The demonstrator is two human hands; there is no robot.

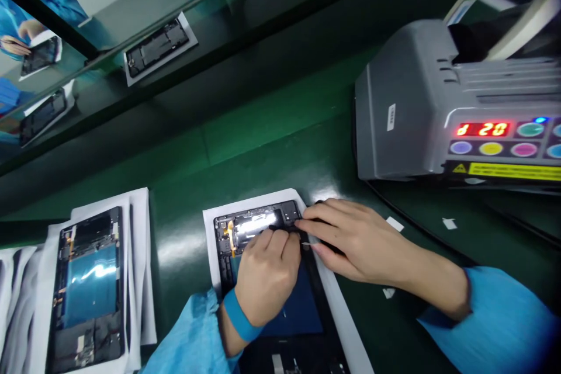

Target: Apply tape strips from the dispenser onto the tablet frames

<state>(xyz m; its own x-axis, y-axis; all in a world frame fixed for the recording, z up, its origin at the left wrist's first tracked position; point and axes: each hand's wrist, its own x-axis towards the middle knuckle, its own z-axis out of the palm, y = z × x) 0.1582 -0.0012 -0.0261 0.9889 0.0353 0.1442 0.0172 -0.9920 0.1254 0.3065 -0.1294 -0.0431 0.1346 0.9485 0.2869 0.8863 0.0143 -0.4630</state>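
Note:
An opened tablet lies on a white sheet in front of me, its inner parts and blue battery area facing up. My left hand, with a blue band round the wrist, is curled over its upper part. The fingertips point down and what they grip, if anything, is hidden. My right hand meets the tablet's upper right edge, close beside the left knuckles. Its thumb and fingers are drawn together near a small whitish sliver; whether they grip it is unclear.
A grey tape dispenser with a lit red display stands at right, its cable trailing below. White scraps lie around. Another opened tablet rests on stacked sheets at left. Beyond a ledge are more tablets and a person's hand.

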